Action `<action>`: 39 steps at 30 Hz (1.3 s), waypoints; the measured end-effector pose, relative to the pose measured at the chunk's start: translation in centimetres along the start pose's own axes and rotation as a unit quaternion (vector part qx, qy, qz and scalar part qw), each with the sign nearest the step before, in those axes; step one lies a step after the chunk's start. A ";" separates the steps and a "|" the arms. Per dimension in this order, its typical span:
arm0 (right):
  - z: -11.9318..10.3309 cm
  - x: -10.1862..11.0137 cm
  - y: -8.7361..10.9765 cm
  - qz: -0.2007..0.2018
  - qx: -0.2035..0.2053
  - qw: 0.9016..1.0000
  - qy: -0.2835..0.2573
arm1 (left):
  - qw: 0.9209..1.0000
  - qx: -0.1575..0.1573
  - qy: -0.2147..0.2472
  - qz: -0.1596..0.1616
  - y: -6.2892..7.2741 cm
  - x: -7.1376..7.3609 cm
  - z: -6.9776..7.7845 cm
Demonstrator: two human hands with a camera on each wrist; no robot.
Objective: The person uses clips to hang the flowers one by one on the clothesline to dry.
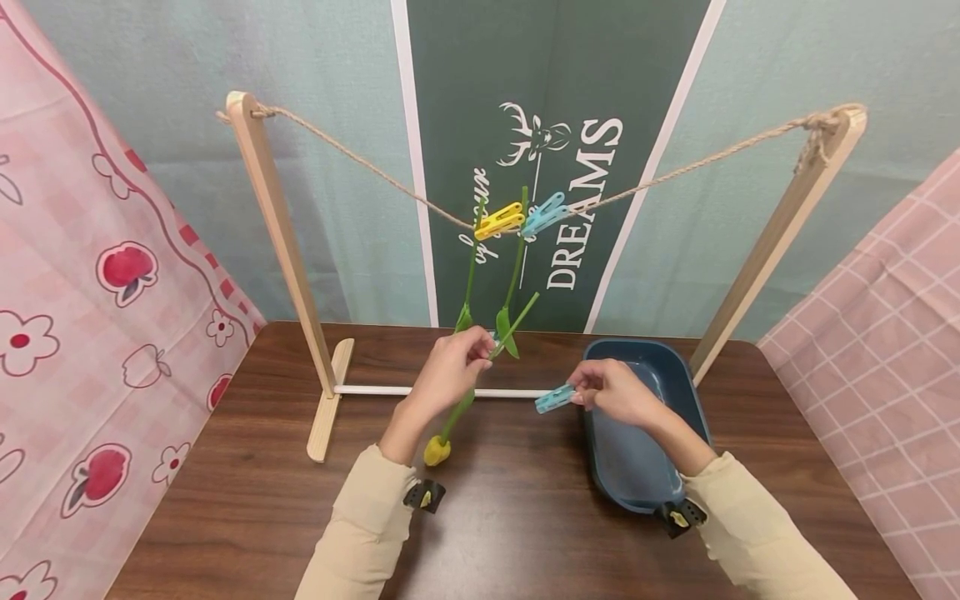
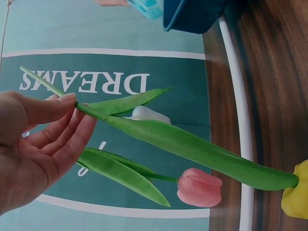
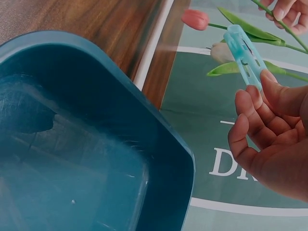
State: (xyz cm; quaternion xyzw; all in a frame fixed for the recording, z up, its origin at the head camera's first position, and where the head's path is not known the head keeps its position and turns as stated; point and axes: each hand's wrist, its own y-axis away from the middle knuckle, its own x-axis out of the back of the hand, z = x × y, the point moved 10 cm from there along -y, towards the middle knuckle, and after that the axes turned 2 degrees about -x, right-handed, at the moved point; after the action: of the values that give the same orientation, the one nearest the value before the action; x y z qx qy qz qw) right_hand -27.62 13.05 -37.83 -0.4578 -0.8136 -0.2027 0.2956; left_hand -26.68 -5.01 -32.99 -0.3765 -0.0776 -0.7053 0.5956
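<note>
Between thumb and fingertips, my left hand (image 1: 448, 371) pinches the green stem of a yellow tulip (image 1: 437, 451), whose bloom points down toward the table. My right hand (image 1: 617, 393) holds a light blue clothespin (image 1: 555, 398) by one end, beside the blue basin. Behind the left hand, a pink tulip (image 2: 199, 187) and a white tulip (image 2: 150, 115) hang bloom-down. A yellow clothespin (image 1: 498, 222) and another light blue clothespin (image 1: 546, 214) clip their stems to the sagging rope (image 1: 352, 158). In the head view the hanging blooms are hidden.
Wooden posts (image 1: 281, 242) hold the rope at both ends, joined low down by a white rod (image 1: 517, 393). The blue basin (image 1: 641, 492) stands on the brown table (image 1: 510, 525) beneath the right forearm. A printed curtain (image 1: 480, 50) hangs behind.
</note>
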 end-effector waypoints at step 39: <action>0.3 0.0 0.2 0.002 0.007 1.000 -0.003 | 1.000 0.017 0.002 0.009 -2.0 -0.6 1.4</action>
State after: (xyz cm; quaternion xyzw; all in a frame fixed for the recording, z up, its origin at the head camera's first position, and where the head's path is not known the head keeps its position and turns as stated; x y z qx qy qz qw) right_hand -27.49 13.32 -38.04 -0.4582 -0.8148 -0.1951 0.2969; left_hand -27.83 -3.23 -31.72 -0.3652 -0.0850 -0.6995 0.6084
